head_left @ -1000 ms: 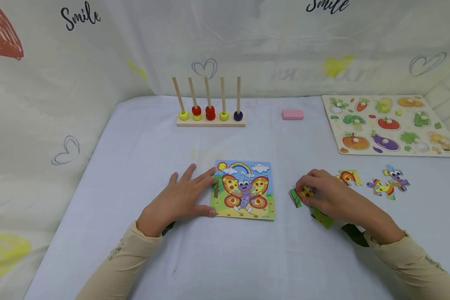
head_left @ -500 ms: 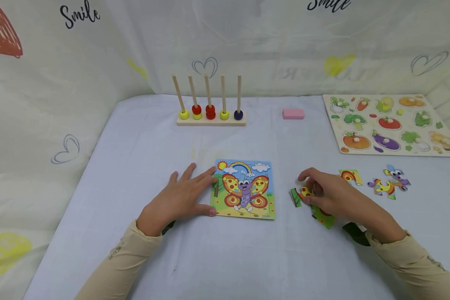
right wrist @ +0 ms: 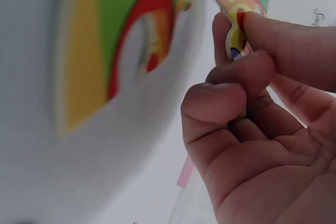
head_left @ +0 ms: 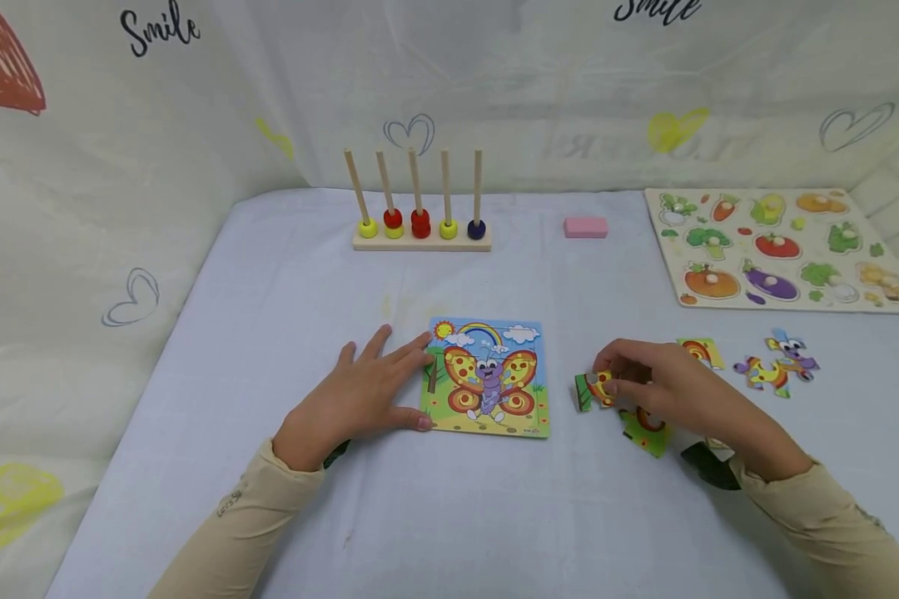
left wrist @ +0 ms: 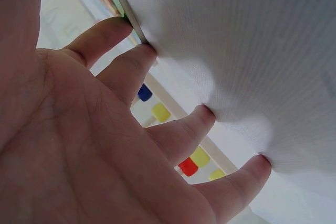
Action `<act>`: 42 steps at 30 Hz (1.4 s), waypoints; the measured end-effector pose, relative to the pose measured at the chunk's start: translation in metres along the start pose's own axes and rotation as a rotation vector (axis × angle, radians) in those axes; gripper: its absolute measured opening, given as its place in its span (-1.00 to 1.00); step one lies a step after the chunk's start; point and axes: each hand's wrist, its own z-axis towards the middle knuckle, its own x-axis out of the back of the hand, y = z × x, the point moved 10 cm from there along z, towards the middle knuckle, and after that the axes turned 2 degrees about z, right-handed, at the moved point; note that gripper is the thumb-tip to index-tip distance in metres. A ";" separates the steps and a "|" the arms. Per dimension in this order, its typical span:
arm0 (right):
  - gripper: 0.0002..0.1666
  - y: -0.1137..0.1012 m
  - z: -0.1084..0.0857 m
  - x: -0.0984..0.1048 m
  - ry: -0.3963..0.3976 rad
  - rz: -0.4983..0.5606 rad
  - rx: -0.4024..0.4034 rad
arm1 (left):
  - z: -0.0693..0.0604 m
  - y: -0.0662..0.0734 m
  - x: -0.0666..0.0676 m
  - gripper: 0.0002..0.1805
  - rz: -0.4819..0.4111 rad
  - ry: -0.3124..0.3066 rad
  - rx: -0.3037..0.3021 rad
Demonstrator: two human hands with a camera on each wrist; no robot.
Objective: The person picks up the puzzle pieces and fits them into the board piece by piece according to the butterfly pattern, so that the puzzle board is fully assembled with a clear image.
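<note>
The person's right hand (head_left: pixel 670 384) is pinching a puzzle piece (head_left: pixel 584 393) between thumb and fingers, just right of the butterfly board (head_left: pixel 543 399). Its green end is pointing left, towards that board, while its spotted part is running right, under the fingertips; they're hiding too much for me to tell its long axis. Nearer the person, a second piece (head_left: pixel 647 434) is lying close by. The left hand (head_left: pixel 363 395) is spreading its fingers wide, touching the board's left edge. Farther back, knobbed vegetables (head_left: pixel 777 247) are sitting on the vegetable board (head_left: pixel 787 304), and beads (head_left: pixel 420 225) on the abacus (head_left: pixel 423 245) rods.
</note>
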 end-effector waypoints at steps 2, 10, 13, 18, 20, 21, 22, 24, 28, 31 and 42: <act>-0.82 -0.003 0.002 0.000 0.011 -0.008 0.006 | 0.000 0.000 0.000 -0.04 0.000 -0.003 0.000; -0.84 -0.025 0.013 0.001 0.059 -0.037 0.072 | 0.000 0.000 0.001 -0.05 0.004 0.005 -0.004; -0.85 -0.032 0.019 -0.003 0.056 -0.014 0.081 | -0.001 0.001 0.002 -0.05 0.001 0.003 -0.001; -0.84 -0.042 0.028 -0.012 0.024 0.050 0.101 | -0.001 0.000 0.002 -0.05 -0.004 0.005 0.002; -0.83 -0.046 0.032 -0.015 0.014 0.066 0.108 | -0.001 0.000 0.001 -0.05 -0.010 0.001 0.003; -0.83 -0.047 0.034 -0.016 0.009 0.073 0.113 | -0.001 0.000 0.001 -0.05 -0.010 0.002 0.002; -0.83 -0.049 0.035 -0.017 0.006 0.079 0.120 | 0.000 0.000 0.000 -0.05 -0.012 0.000 0.002; -0.83 -0.053 0.038 -0.019 -0.003 0.084 0.138 | 0.000 0.001 0.000 -0.04 -0.011 0.001 0.001; -0.84 -0.060 0.046 -0.024 -0.022 0.092 0.157 | 0.000 0.000 0.000 -0.03 -0.007 0.002 0.003; -0.85 -0.065 0.051 -0.028 -0.037 0.099 0.154 | 0.000 0.000 0.000 -0.02 -0.006 0.003 0.003; -0.84 -0.076 0.070 -0.039 -0.044 0.077 0.170 | 0.000 0.000 0.000 -0.03 -0.010 0.003 -0.007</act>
